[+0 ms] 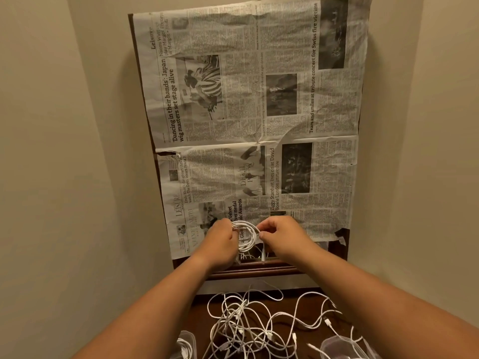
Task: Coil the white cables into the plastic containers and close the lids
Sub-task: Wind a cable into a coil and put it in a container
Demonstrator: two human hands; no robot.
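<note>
A coiled white cable [245, 235] is held up between both hands near the front edge of the newspaper-covered table. My left hand [219, 242] grips the coil's left side. My right hand [282, 237] pinches its right side, and one cable end hangs down below it. A tangle of loose white cables [261, 325] lies on the dark surface close to me. A clear plastic container [185, 344] with a cable inside stands at the bottom left, and another clear container [342, 347] at the bottom right.
Newspaper sheets [259, 112] cover the dark wooden table [259, 268], which sits between two beige walls. A clear box partly shows under my hands at the table's front edge.
</note>
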